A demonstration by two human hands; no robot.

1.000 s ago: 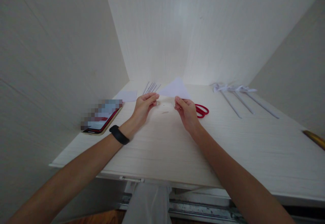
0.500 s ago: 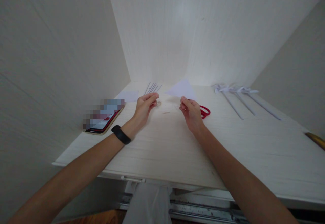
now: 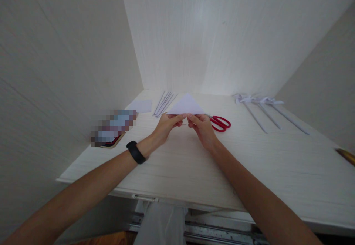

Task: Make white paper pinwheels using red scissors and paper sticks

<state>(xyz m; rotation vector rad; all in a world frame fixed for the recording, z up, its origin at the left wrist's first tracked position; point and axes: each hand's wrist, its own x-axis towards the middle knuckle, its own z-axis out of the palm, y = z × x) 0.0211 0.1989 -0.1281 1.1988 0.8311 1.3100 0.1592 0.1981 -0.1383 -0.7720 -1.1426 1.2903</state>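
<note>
A white paper triangle (image 3: 186, 103) is held between my two hands, its point facing away from me and its long edge toward me. My left hand (image 3: 167, 125) pinches that near edge from the left, thumb on top. Close beside it, my right hand (image 3: 203, 127) grips the same edge, and the two thumb tips almost meet. Red-handled scissors (image 3: 222, 123) lie just right of my right hand, their blades mostly hidden behind hand and paper. Behind my left hand lies a bundle of thin paper sticks (image 3: 165, 103).
A phone (image 3: 116, 126), partly pixelated, lies at the left beside a sheet of paper (image 3: 142, 106). Several paper pinwheel-like shapes on sticks (image 3: 260, 113) rest at the back right. A gold-coloured object (image 3: 345, 156) sits at the right edge. Walls enclose the white tabletop (image 3: 188, 171).
My hands have come together. My left hand has moved right and now holds the paper too; before, only my right hand held it. The paper has shifted left and points away from me.
</note>
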